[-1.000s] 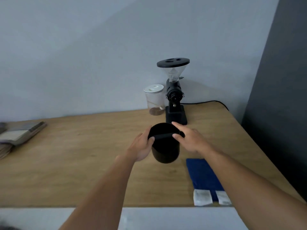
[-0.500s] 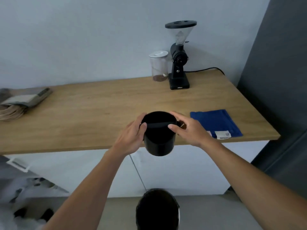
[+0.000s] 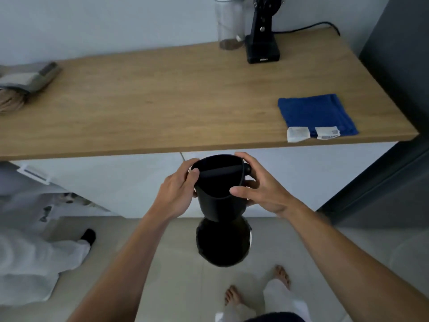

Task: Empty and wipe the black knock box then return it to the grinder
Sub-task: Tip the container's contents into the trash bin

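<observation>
The black knock box [image 3: 220,196], a round tub with a bar across its mouth, hangs upright in the air in front of the counter edge. My left hand [image 3: 178,189] grips its left side and my right hand [image 3: 260,189] holds its right side at the bar's end. Directly below it on the floor stands a black bin [image 3: 222,245]. The black grinder [image 3: 262,43] stands at the back right of the wooden counter [image 3: 162,101], its top cut off by the frame. A folded blue cloth [image 3: 315,112] lies near the counter's front right edge.
A clear jar [image 3: 228,26] with brown grounds stands left of the grinder. A brush and folded fabric [image 3: 25,80] lie at the counter's left end. White cabinet fronts sit under the counter. A dark tall unit [image 3: 399,66] flanks the right. Another person's legs [image 3: 46,252] are at left.
Both hands have carried the knock box off the counter, toward me and down, until it hangs over the floor bin. My view has tilted downward.
</observation>
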